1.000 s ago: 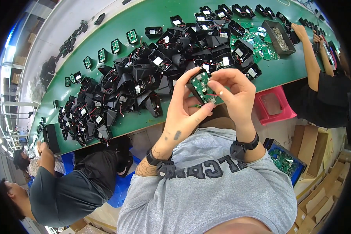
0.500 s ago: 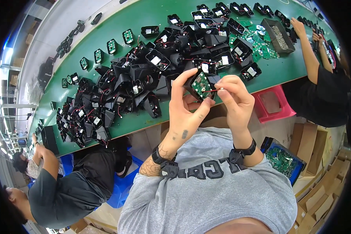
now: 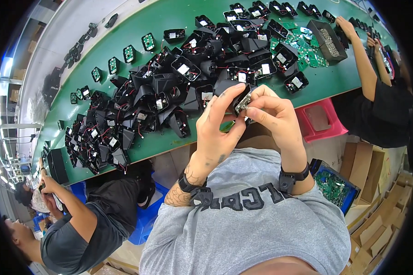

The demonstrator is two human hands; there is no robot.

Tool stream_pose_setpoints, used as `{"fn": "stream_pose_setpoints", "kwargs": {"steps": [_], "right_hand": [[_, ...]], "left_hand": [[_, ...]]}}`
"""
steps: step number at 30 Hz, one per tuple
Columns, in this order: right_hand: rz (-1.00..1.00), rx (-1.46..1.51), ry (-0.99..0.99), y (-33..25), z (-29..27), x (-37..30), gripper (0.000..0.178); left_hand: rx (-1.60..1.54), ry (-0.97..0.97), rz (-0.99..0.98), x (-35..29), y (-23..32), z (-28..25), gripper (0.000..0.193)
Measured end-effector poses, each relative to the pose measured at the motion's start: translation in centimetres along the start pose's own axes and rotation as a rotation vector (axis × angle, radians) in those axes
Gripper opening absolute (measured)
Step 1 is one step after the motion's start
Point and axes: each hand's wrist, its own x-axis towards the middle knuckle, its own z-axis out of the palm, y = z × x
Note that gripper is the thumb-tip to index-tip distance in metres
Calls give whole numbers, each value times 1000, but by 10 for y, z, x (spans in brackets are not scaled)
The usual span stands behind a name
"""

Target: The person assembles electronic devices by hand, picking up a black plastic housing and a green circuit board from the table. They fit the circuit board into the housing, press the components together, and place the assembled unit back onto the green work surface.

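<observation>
Above my lap, my left hand (image 3: 215, 123) is closed round a small black plastic housing (image 3: 238, 97), thumb below and fingers above. A circuit board (image 3: 242, 105) sits tilted at the housing's opening, its component side seen at a steep slant. Against the board's right edge, the thumb and fingers of my right hand (image 3: 277, 114) are pinched together. They hide the red wire and its white plug. A bit of green (image 3: 227, 127) shows between my left fingers and thumb; what it belongs to I cannot make out.
A big pile of black housings (image 3: 165, 85) with red wires covers the green table (image 3: 119, 43). Loose green boards (image 3: 307, 52) lie beside a black tray (image 3: 338, 57) of small metal parts. A pink stool (image 3: 319, 120) stands right. Co-workers sit at both sides; a board-filled crate (image 3: 330, 185) is behind right.
The housing and board have turned from facing me to a steep slant. My right fingers have moved in from the held-out wire plug to the board's edge. The left co-worker's arms have shifted.
</observation>
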Motion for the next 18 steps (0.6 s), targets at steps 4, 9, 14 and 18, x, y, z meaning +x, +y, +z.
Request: {"fn": "stream_pose_setpoints", "kwargs": {"steps": [4,9,14,18], "right_hand": [[-19,1,-12,-1,0,1,10],[-5,1,-31,-3,-1,1,11],[60,72,-30,-2,-2,1,10],[58,187,20,1,6,2,10]], "left_hand": [[52,1,80,3,3,0,58],[39,44,84,3,5,1,57],[140,7,126,5,6,-1,56],[123,49,131,3,5,0,56]]}}
